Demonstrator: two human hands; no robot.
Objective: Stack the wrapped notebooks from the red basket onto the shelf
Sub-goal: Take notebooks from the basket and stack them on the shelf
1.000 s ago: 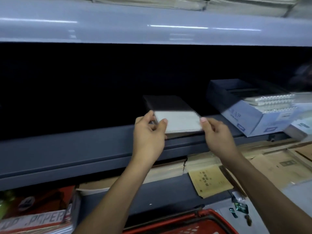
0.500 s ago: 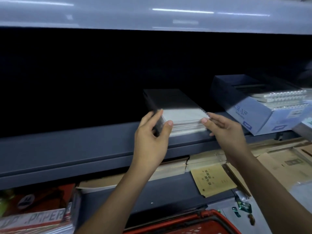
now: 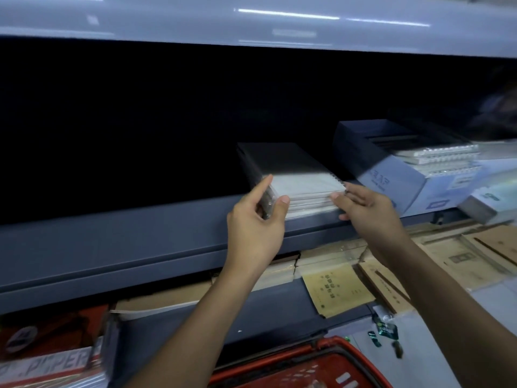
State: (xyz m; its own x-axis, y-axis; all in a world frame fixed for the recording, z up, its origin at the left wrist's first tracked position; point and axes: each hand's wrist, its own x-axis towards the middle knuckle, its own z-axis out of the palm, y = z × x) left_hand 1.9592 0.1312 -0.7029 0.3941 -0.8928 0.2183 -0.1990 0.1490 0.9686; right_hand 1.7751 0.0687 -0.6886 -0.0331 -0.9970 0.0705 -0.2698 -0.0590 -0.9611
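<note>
A stack of wrapped notebooks [image 3: 302,186] with pale covers lies on the dark grey shelf [image 3: 140,233], its back half lost in shadow. My left hand [image 3: 254,228] grips the stack's near left corner, thumb on the front edge and forefinger along the left side. My right hand [image 3: 366,211] touches the near right corner with straight fingers laid against the front edge. The red basket [image 3: 361,357] shows only its rim at the bottom, below my forearms.
A pale blue box of spiral notebooks [image 3: 405,175] stands on the shelf just right of the stack. Brown paper booklets [image 3: 338,289] and flat cartons fill the lower shelf. Red paper reams [image 3: 50,351] sit at the bottom left. The upper shelf [image 3: 251,21] overhangs closely.
The top notebook has slid further back and settled flush on the stack. Both hands moved with it from holding one book to squaring the stack's front corners.
</note>
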